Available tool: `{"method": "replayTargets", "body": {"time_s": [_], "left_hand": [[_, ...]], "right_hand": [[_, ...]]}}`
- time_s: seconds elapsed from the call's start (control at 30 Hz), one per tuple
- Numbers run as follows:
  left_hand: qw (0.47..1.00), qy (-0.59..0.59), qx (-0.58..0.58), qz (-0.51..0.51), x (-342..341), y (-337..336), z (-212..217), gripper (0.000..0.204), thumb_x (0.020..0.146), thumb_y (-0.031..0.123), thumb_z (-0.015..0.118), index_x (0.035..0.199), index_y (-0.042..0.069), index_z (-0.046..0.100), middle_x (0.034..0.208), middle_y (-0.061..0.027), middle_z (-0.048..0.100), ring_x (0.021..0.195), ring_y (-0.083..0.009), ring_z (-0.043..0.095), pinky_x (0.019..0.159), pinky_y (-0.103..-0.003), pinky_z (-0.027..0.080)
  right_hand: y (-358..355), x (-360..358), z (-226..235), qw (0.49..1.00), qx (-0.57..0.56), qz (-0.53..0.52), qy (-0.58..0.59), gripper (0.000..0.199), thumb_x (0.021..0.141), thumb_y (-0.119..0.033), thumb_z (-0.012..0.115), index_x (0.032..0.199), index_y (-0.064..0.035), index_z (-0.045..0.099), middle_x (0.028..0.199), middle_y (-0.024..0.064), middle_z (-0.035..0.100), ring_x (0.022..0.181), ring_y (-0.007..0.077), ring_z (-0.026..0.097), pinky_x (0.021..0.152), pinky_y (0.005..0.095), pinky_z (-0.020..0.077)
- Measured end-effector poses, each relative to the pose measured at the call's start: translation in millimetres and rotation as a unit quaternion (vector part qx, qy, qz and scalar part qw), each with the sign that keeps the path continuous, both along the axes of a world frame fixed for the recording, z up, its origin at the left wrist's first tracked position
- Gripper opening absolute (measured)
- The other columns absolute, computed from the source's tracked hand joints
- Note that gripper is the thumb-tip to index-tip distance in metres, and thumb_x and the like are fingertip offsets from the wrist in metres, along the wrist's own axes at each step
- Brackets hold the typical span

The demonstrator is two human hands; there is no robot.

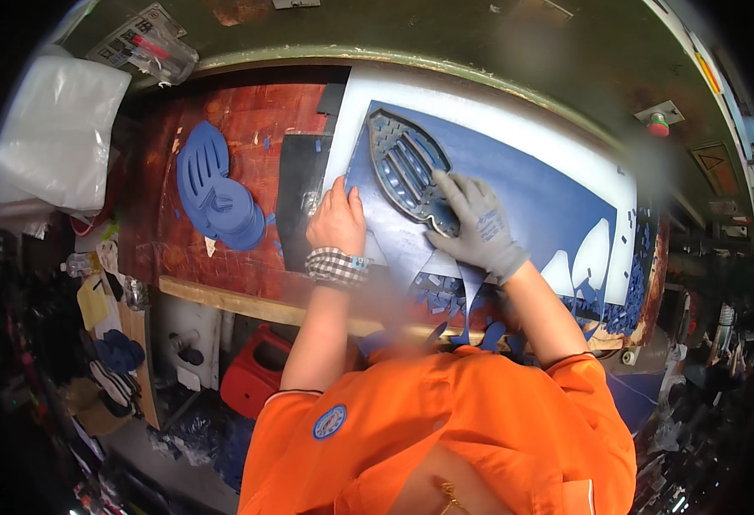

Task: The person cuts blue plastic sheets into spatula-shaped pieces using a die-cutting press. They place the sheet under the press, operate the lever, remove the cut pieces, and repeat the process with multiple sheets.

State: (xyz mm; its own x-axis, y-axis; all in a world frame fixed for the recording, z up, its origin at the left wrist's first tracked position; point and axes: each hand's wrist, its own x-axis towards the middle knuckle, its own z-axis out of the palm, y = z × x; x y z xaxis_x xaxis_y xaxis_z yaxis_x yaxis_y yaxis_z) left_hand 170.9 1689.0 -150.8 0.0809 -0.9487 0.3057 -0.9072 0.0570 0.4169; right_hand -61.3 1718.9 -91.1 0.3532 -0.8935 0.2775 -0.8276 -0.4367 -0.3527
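A blue flat sheet (514,180) lies on a white board (624,232), its near edge cut into curved scraps. On the sheet's left part rests a dark metal cutting die (411,163), shaped like a shoe sole with slots inside. My right hand (478,225), in a grey glove, grips the die's near right end, thumb and fingers on its rim. My bare left hand (337,219), with a checkered band at the wrist, pinches the sheet's left edge. Left of it, a stack of slotted blue cut pieces (223,202) sits on the red-brown tabletop (261,112).
A black mat (301,184) lies left of the board. Small blue offcuts (626,313) pile along its right and near edges. A green machine beam (446,43) crosses behind, with a red button (658,127) at right. A red stool (255,369) stands below the table.
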Motion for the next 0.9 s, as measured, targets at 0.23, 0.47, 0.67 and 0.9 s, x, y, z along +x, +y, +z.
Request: {"method": "replayTargets", "body": {"time_s": [0.23, 0.47, 0.67, 0.9], "left_hand": [[1.000, 0.006, -0.008, -0.006, -1.1, -8.5, 1.6, 0.033, 0.098, 0.033, 0.056, 0.120, 0.009, 0.065, 0.102, -0.0113, 0.072, 0.084, -0.0332, 0.069, 0.072, -0.045, 0.055], [0.999, 0.014, 0.044, -0.007, -8.2, -28.1, -9.4, 0.033, 0.099, 0.031, 0.055, 0.121, 0.010, 0.066, 0.104, -0.0147, 0.072, 0.090, -0.0361, 0.069, 0.076, -0.046, 0.055], [0.989, 0.090, 0.109, -0.052, -2.0, -49.9, -35.1, 0.033, 0.096, 0.017, 0.059, 0.127, 0.009, 0.063, 0.092, -0.0153, 0.072, 0.081, -0.0330, 0.070, 0.075, -0.040, 0.056], [0.994, 0.072, 0.082, 0.001, 33.1, 0.0, -27.7, 0.021, 0.097, 0.022, 0.065, 0.109, 0.005, 0.065, 0.075, -0.0118, 0.065, 0.066, -0.0222, 0.063, 0.063, -0.037, 0.051]], "right_hand": [[47.3, -26.4, -19.9, 0.967, 0.046, -0.152, -0.200, 0.101, 0.069, -0.019, 0.089, 0.149, 0.0050, 0.032, 0.135, 0.0251, 0.054, 0.126, 0.0363, 0.056, 0.107, 0.0412, 0.0462], [48.7, -30.9, -59.0, 0.929, 0.018, -0.162, -0.333, 0.091, 0.077, -0.009, 0.085, 0.149, 0.0068, 0.032, 0.134, 0.0260, 0.057, 0.122, 0.0328, 0.061, 0.102, 0.0387, 0.0527], [68.8, -50.0, -43.9, 0.927, 0.089, -0.163, -0.327, 0.093, 0.074, -0.017, 0.086, 0.147, 0.0086, 0.035, 0.139, 0.0277, 0.052, 0.125, 0.0370, 0.058, 0.102, 0.0426, 0.0521], [45.1, -203.3, 27.3, 0.836, -0.188, -0.514, 0.037, 0.092, 0.099, -0.045, 0.056, 0.148, 0.0175, 0.010, 0.151, 0.0411, 0.019, 0.140, 0.0537, 0.023, 0.116, 0.0564, 0.0206]]}}
